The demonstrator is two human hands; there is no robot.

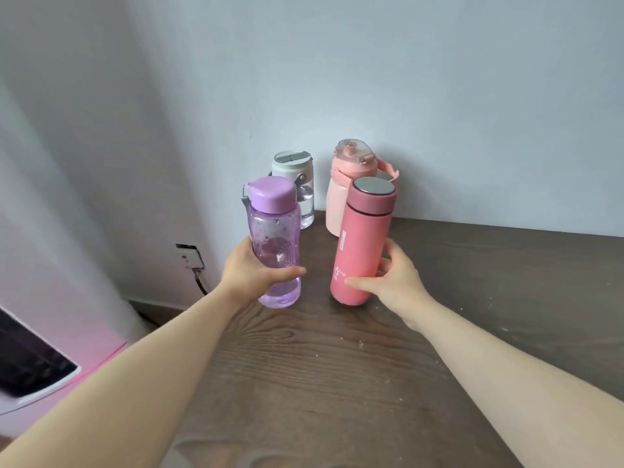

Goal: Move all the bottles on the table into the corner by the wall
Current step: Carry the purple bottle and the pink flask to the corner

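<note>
Two bottles held, two by the far wall.

Head view: left grip (251,275) clamps the clear purple plastic bottle (274,244); right grip (393,282) clamps the matte pink steel-capped flask (363,244), both over the dark wooden bench (320,383). Farther back stand a clear white-lidded bottle (297,184) and a pale pink strap-handled bottle (341,194).

Both bare forearms stretched forward; left hand (251,276) wrapped round purple bottle (274,244), right hand (393,282) gripping pink flask (363,244).

wall socket (190,255), perhaps a pink appliance (50,366)
</note>
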